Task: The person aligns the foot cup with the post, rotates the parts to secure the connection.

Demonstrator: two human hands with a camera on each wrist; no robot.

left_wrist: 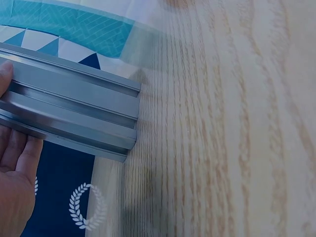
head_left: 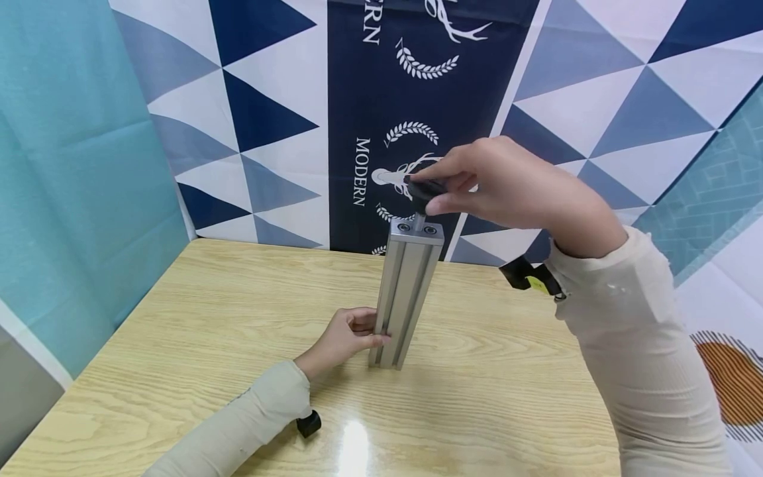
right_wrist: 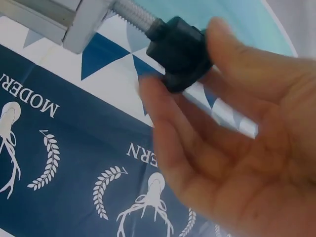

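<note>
A grooved aluminium profile [head_left: 401, 298] stands upright on the wooden table, its lower end at the tabletop in the left wrist view. My left hand [head_left: 352, 334] grips it low down, thumb on the near face and fingers behind. Out of its top end plate [head_left: 417, 230], which carries two bolts, rises a threaded rod [right_wrist: 138, 16] with a black knob [right_wrist: 180, 52] on it. My right hand [head_left: 495, 182] pinches that knob between thumb and fingertips. In the right wrist view, a stretch of bare thread shows between knob and plate.
The wood-grain table [head_left: 238, 291] spreads around the profile. Behind it hangs a patterned cloth [head_left: 268, 119] with triangles and deer heads, and a teal curtain [head_left: 71, 165] is on the left. Small black devices sit at both wrists, over beige sleeves [head_left: 644, 344].
</note>
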